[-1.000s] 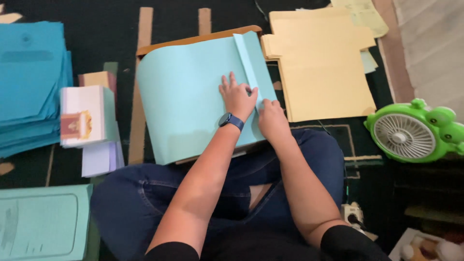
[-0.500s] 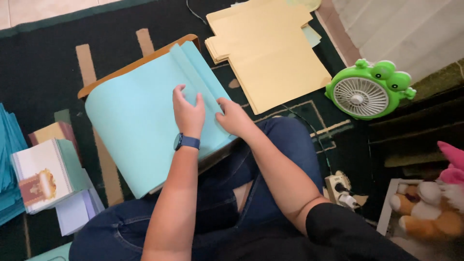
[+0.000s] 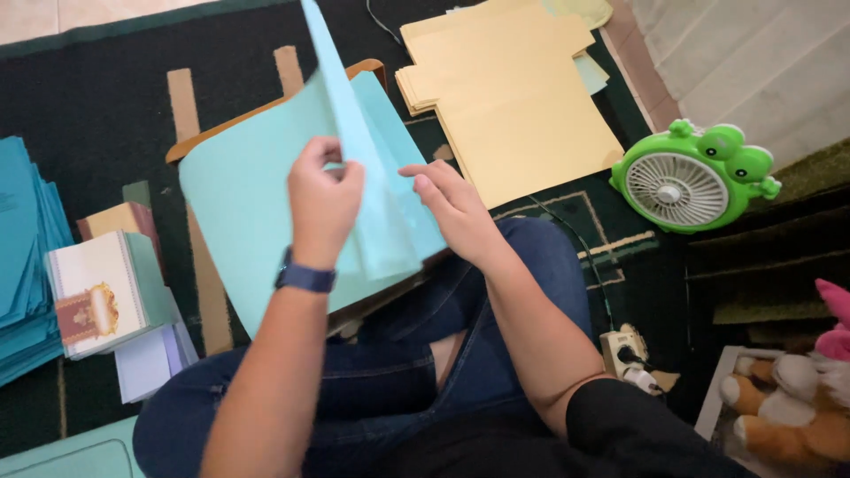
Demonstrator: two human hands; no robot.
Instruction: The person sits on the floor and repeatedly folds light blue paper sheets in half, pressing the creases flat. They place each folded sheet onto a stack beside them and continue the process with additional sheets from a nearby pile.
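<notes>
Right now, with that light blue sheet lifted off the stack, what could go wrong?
The left hand pinches the lifted light blue sheet at one spot only, so it may crease or tear. The right hand hovers at its edge without gripping. The blue stack rests tilted on the lap and could slide off.

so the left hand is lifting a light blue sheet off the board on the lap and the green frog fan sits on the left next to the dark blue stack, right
Not quite: the green frog fan sits on the right, beside the yellow sheets, as the head view shows. The dark blue stack is on the left. The left hand does lift a light blue sheet.
</notes>
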